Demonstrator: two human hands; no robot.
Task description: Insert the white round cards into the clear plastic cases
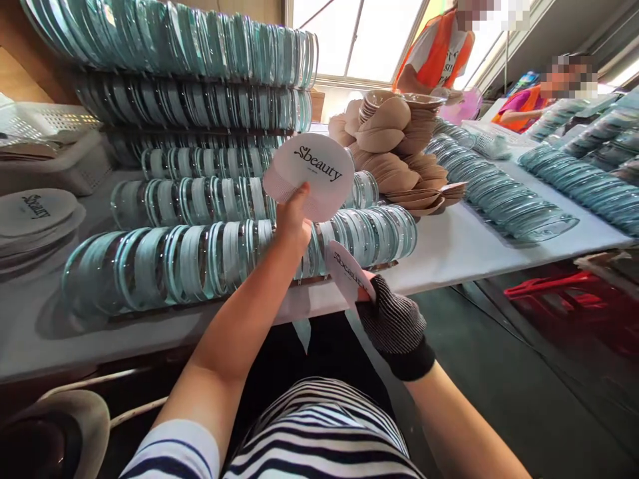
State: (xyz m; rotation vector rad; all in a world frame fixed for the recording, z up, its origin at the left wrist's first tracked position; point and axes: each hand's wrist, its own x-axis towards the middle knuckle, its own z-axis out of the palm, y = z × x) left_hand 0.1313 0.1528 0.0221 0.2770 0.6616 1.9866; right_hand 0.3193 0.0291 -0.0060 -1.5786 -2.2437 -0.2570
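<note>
My left hand, bare, pinches a rounded white card printed with "beauty" in black; the print faces me, above the rows of glass. My right hand wears a dark fingerless knit glove and grips a second printed card, seen tilted at an angle near the table's front edge. Just beyond both hands, round clear glass pieces stand on edge in a long row with white sheets among them. I cannot tell whether either hand holds more than one card.
Further glass rows rise in tiers at the back left. Brown card pieces are piled behind my hands. More printed cards lie at the left by a white basket. Two people in orange vests are beyond. A red stool stands right.
</note>
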